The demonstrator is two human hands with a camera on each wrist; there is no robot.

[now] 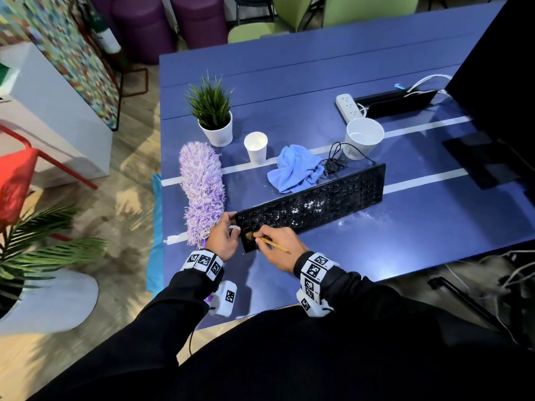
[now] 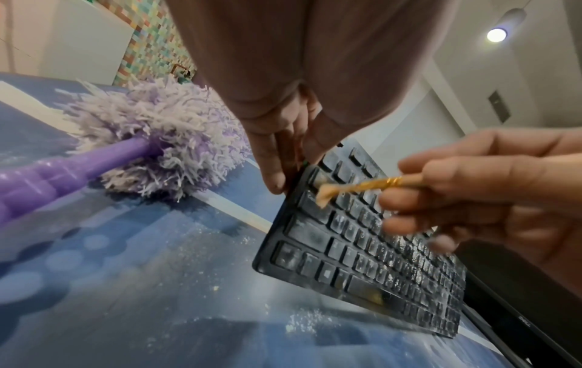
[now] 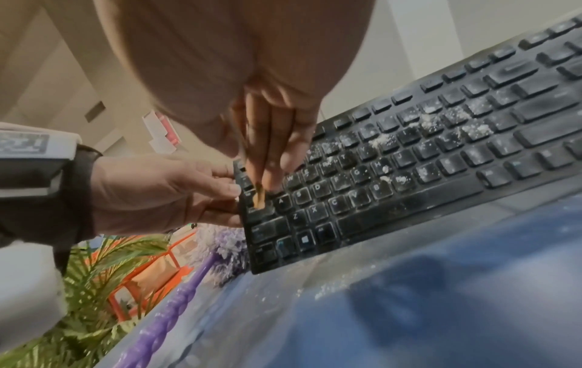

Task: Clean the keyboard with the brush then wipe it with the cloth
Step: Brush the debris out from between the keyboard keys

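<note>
A black keyboard (image 1: 318, 204) dusted with white powder lies slanted on the blue table (image 1: 405, 241). My left hand (image 1: 233, 227) grips its near left end, thumb and fingers pinching the edge (image 3: 233, 191). My right hand (image 1: 260, 238) holds a small brush (image 1: 275, 245) with a yellow wooden handle like a pencil. Its tan bristles (image 2: 324, 195) touch the keys at the keyboard's left end (image 3: 259, 199). White powder still covers the middle keys (image 3: 440, 119). A crumpled light blue cloth (image 1: 295, 167) lies behind the keyboard, untouched.
A purple fluffy duster (image 1: 202, 192) lies left of the keyboard, close to my left hand. Behind stand a potted plant (image 1: 214, 117), a paper cup (image 1: 256, 147), a white pot (image 1: 363, 137) and a power strip (image 1: 347, 107). A black monitor (image 1: 498, 82) fills the right. Powder specks lie on the table (image 2: 302, 321).
</note>
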